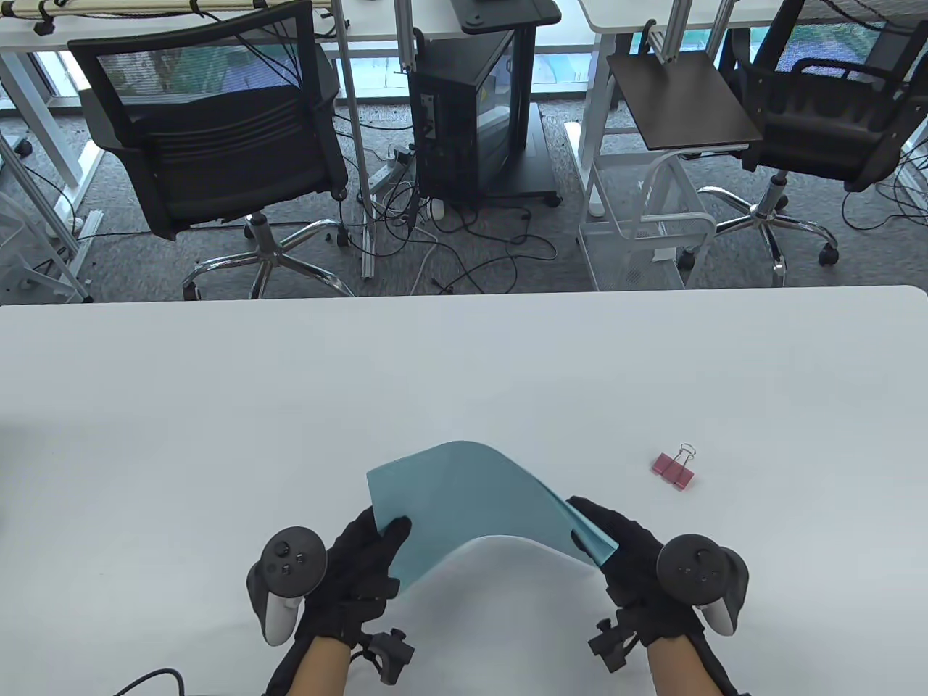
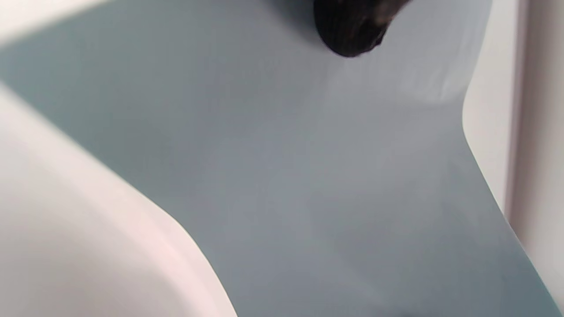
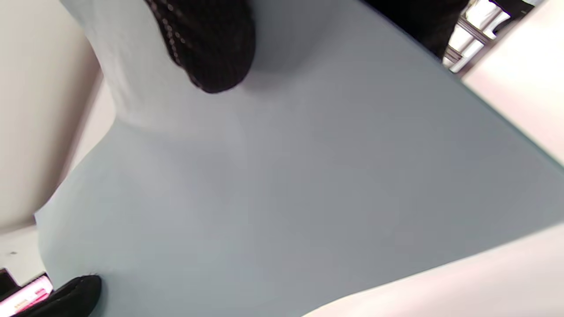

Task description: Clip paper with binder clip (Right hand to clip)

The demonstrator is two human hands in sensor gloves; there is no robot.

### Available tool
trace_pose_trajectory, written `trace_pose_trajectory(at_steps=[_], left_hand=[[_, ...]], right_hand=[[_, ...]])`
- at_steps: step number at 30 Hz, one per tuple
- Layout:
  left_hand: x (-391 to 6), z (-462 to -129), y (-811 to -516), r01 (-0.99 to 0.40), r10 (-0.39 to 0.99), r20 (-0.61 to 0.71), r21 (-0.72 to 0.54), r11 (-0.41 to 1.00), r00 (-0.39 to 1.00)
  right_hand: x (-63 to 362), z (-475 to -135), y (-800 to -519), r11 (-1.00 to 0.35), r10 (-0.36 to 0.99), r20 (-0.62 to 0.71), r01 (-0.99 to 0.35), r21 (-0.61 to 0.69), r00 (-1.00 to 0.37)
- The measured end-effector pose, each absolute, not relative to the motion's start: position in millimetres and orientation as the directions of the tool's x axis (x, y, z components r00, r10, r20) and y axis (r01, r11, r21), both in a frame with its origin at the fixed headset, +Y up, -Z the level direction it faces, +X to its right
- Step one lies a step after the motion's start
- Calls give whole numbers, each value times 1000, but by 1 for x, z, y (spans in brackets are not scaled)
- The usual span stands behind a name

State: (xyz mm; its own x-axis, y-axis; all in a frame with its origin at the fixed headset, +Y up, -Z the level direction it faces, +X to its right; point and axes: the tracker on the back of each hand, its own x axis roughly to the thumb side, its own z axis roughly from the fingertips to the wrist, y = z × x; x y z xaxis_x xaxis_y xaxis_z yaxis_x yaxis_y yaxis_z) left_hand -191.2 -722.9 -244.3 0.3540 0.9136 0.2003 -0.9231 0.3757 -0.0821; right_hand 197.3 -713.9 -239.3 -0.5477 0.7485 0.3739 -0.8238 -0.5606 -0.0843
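Observation:
A teal sheet of paper point(image 1: 471, 500) is held up off the white table point(image 1: 464, 362), bowed into an arch between both hands. My left hand point(image 1: 370, 562) grips its left edge, thumb on top. My right hand point(image 1: 616, 551) grips its right edge. The paper fills the left wrist view point(image 2: 308, 176), with one gloved fingertip point(image 2: 350, 31) on it, and the right wrist view point(image 3: 286, 185), with a fingertip point(image 3: 211, 48) pressing on it. A pink binder clip point(image 1: 674, 467) with silver handles lies on the table, to the right of the paper and beyond my right hand.
The table's far edge point(image 1: 464, 290) runs across the middle of the table view. Behind it stand two black office chairs point(image 1: 217, 145), a computer tower point(image 1: 464, 123) and a white wire cart point(image 1: 645, 217). A black cable point(image 1: 145, 681) lies at the near left.

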Motion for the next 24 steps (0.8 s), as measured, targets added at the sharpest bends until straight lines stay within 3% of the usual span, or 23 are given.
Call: trace_pose_trajectory(at_steps=[3,5,6,7,9,12,16,20,24], left_hand=[[-193,-241,-721,-920,902,239,-72,386,360],[-191,-247,-756,-867,886,28,-196,458,462],[-193,-247,-762,-874,902,0,-247,418,431],[-194,-249,-760,-917,943,10,-232,325,332],[-199,-247,-743,-937,955,42,-185,295,293],[-205,-245,-721,-919,935,79,-172,356,347],[-209,-232,-695,-893,884,128,49,448,450],[-199,-220,-668,-739,690,266,194,645,673],[-170,-211,-651,-523,441,348,193,830,827]], right_hand=[[198,-238,-712,-586,726,388,-806,-83,-568],[197,-246,-745,-676,722,224,-736,29,-654],[198,-244,-751,-689,719,213,-720,89,-662],[200,-245,-747,-664,733,233,-747,42,-639],[201,-244,-730,-628,745,297,-778,10,-598],[204,-242,-715,-551,791,351,-833,53,-501],[211,-242,-711,-510,827,348,-850,131,-442],[211,-241,-706,-587,788,351,-789,181,-506],[204,-240,-701,-714,694,366,-659,237,-620]])
